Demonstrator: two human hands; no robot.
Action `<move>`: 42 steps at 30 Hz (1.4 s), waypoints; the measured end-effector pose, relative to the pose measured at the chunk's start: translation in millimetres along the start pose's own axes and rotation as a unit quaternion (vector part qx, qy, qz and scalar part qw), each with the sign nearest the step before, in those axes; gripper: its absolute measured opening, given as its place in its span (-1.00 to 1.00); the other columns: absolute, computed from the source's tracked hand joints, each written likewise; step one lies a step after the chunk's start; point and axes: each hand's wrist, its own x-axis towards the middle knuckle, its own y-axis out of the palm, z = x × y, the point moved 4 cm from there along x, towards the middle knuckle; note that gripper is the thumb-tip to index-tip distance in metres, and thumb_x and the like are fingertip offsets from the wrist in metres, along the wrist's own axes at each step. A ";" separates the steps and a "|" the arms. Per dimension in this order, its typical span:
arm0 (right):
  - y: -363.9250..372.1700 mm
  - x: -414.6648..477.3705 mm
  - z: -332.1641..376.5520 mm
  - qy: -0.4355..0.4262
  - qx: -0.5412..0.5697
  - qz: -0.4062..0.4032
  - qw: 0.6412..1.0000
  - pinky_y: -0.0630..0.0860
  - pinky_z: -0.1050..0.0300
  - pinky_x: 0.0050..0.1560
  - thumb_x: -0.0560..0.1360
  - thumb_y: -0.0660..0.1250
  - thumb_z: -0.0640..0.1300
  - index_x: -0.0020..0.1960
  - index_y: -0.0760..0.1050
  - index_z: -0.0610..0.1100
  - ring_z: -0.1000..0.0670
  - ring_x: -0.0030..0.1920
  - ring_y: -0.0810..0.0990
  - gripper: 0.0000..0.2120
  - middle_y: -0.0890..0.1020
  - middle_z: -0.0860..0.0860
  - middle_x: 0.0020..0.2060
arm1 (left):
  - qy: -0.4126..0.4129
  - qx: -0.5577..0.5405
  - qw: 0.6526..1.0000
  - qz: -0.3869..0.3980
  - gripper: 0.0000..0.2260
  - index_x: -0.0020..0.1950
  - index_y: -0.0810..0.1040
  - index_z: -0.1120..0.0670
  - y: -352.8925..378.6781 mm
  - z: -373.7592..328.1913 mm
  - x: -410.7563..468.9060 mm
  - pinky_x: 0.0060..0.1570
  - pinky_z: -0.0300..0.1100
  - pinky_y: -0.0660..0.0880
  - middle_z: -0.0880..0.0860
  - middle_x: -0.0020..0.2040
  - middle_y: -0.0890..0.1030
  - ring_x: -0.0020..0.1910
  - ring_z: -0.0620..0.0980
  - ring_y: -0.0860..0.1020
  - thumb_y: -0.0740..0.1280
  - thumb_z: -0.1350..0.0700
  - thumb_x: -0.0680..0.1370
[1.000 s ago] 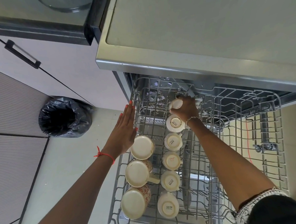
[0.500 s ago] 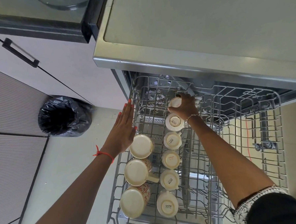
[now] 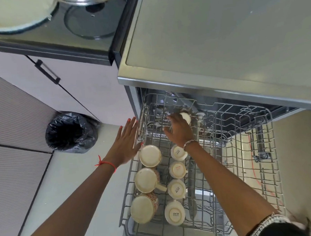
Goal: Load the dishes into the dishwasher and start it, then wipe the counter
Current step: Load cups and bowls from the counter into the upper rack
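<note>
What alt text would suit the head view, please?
A person's right hand reaches by a small cup at the back of a pulled-out dishwasher rack, while the open left hand is at its left edge. Upturned mugs and cups fill two rows; a bin stands left.

Cups (image 3: 176, 189) are set in two rows in the rack's (image 3: 273, 147) left part; a bin (image 3: 70, 133) is placed left of the rack, the tabletop (image 3: 219, 42) above it.
</note>
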 end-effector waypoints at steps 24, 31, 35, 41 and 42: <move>12.7 -2.8 346.7 -0.091 -0.145 0.047 0.984 0.15 0.13 0.41 0.59 0.12 -0.04 0.37 0.28 -0.24 -0.05 0.41 0.22 -0.57 0.31 -0.11 0.36 | 0.035 0.121 0.989 -0.071 -0.41 0.53 0.06 0.18 -222.7 203.0 -175.8 0.41 -0.09 -0.31 0.08 0.55 -0.01 0.52 0.03 -0.16 0.03 -0.10 0.58; -29.6 52.4 431.6 -0.152 -0.138 -0.020 0.979 0.21 0.17 0.35 0.58 0.15 -0.08 0.35 0.33 -0.24 -0.06 0.35 0.31 -0.61 0.38 -0.12 0.32 | -0.010 0.118 0.985 -0.127 -0.43 0.54 -0.03 0.16 -297.5 253.9 -165.1 0.44 -0.07 -0.28 0.06 0.56 -0.07 0.53 0.01 -0.19 0.09 -0.03 0.63; -50.7 89.5 458.7 -0.172 -0.112 -0.052 0.977 0.29 0.16 0.29 0.56 0.17 -0.14 0.28 0.40 -0.26 -0.08 0.29 0.38 -0.67 0.44 -0.13 0.25 | -0.023 0.109 0.983 -0.144 -0.44 0.53 0.00 0.16 -327.0 275.8 -148.4 0.46 -0.07 -0.22 0.06 0.55 -0.02 0.53 0.01 -0.12 0.11 -0.02 0.62; -97.0 179.2 477.0 -0.176 -0.058 -0.102 0.977 0.39 0.12 0.23 0.54 0.22 -0.17 0.17 0.47 -0.29 -0.09 0.16 0.45 -0.74 0.49 -0.16 0.11 | -0.011 0.064 0.984 -0.168 -0.47 0.51 0.09 0.20 -373.2 307.8 -88.4 0.47 -0.15 -0.07 0.11 0.52 0.11 0.52 0.03 0.03 0.18 0.05 0.61; -107.9 199.7 478.2 -0.175 -0.056 -0.112 0.976 0.36 0.13 0.24 0.55 0.23 -0.17 0.18 0.47 -0.29 -0.09 0.17 0.45 -0.73 0.49 -0.16 0.13 | -0.008 0.055 0.983 -0.175 -0.47 0.50 0.12 0.20 -384.3 314.7 -72.4 0.47 -0.15 -0.03 0.12 0.52 0.14 0.51 0.04 0.06 0.20 0.06 0.60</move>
